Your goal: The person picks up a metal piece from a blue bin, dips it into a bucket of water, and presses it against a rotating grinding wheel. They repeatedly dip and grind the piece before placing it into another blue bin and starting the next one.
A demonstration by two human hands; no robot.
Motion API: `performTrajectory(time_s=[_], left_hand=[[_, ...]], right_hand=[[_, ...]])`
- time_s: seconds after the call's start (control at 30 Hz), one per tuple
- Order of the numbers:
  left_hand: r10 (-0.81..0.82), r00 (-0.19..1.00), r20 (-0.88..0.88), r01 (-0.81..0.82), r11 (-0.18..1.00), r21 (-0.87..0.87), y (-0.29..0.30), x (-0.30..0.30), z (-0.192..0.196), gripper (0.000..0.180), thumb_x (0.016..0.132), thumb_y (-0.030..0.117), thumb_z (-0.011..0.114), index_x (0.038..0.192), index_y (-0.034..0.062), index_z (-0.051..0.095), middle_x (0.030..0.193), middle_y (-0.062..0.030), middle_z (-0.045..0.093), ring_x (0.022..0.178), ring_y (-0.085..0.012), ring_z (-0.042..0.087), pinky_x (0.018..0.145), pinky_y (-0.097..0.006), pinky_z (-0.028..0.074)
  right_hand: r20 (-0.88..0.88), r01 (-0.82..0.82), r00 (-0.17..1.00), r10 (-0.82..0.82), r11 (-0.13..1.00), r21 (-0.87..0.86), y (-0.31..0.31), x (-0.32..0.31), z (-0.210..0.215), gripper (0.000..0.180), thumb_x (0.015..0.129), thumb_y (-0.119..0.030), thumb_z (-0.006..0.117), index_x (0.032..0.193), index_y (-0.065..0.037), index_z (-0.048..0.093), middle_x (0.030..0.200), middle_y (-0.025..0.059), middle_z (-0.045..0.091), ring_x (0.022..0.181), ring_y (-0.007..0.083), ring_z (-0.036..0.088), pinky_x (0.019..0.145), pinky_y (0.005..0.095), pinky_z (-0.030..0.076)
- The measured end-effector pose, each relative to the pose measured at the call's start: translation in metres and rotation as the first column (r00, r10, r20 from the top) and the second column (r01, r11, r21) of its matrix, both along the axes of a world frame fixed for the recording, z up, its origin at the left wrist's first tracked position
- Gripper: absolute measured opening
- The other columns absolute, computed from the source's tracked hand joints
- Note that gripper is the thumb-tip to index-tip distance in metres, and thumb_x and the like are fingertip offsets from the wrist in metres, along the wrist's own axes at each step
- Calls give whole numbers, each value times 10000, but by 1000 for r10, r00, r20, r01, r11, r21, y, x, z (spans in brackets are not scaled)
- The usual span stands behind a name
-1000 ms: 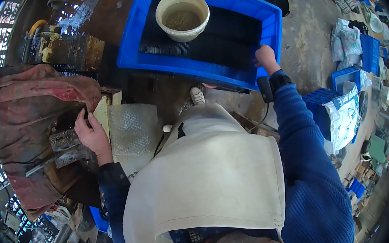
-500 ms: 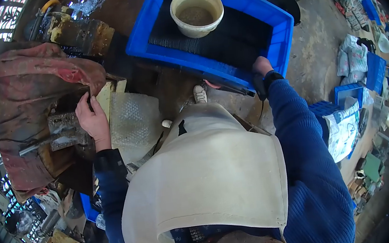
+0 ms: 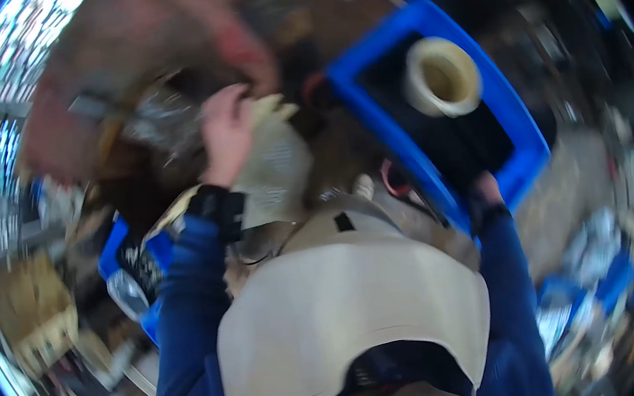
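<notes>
Motion smears the view. My left hand (image 3: pixel 228 134) is raised beside the red-brown cloth (image 3: pixel 241 42) draped over a machine, above a sheet of bubble wrap (image 3: pixel 278 167). Its fingers look stretched and apart, with nothing visible in them. My right hand (image 3: pixel 490 187) is at the near right end of a blue plastic bin (image 3: pixel 396 138), by its inner wall. Its fingers are hidden and blurred, so any hold cannot be made out. Dark stacked pieces (image 3: pixel 390 84) lie in the bin. A cream bucket (image 3: pixel 422 92) with brownish contents stands on them.
A cream apron (image 3: pixel 352 296) covers my front. Left of me are a smaller blue bin (image 3: pixel 116 256) and a brown box (image 3: pixel 29 309). Pale bags (image 3: pixel 592 245) sit at the right. A shoe (image 3: pixel 363 186) shows on the floor between the bin and the bubble wrap.
The view has swung left, so the bin and bucket appear further right and lower. My left hand stays near the cloth and my right hand at the bin's near right end.
</notes>
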State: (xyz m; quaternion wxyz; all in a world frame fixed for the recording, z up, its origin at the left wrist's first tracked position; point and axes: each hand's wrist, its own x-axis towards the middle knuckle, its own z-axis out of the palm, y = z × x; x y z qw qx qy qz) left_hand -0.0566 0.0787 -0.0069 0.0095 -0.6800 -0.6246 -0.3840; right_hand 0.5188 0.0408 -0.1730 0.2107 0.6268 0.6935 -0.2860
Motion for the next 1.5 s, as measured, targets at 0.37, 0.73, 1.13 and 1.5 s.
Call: performTrajectory(time_s=[0.37, 0.73, 1.13, 1.5], left_hand=[[244, 958, 148, -262, 957, 121, -146, -119, 26, 219, 824, 90, 653, 1039, 50, 643, 1093, -127, 641, 1003, -341, 590, 887, -422, 472], [766, 600, 232, -780, 625, -47, -368, -291, -21, 198, 829, 67, 620, 1024, 45, 648, 1014, -172, 648, 941, -372, 618, 808, -424, 512], [878, 429, 212, -763, 478, -435, -443, -345, -85, 211, 814, 128, 616, 1014, 88, 673, 912, -164, 672, 910, -376, 638, 767, -443, 522], [908, 418, -4, -779, 357, -516, -341, -399, -133, 212, 841, 271, 607, 965, 124, 695, 1004, -147, 677, 941, -359, 649, 773, -459, 534]], right_hand=[[-749, 153, 638, -177, 983, -102, 93, -299, 226, 240, 932, -261, 634, 1025, -40, 640, 661, 11, 602, 484, 60, 535, 394, 216, 373], [-610, -73, 582, 538, 781, 620, 130, -726, 289, 484, 944, -454, 572, 1119, -6, 614, 637, 52, 585, 488, 133, 535, 470, 268, 422], [49, -376, 841, 539, 517, 769, 152, -808, 289, 607, 962, -501, 432, 1134, 56, 600, 1138, 328, 603, 1140, 451, 555, 947, 514, 439], [70, -372, 854, 516, 511, 775, 136, -808, 287, 554, 973, -450, 429, 1108, 62, 592, 1127, 327, 605, 1121, 454, 564, 939, 516, 445]])
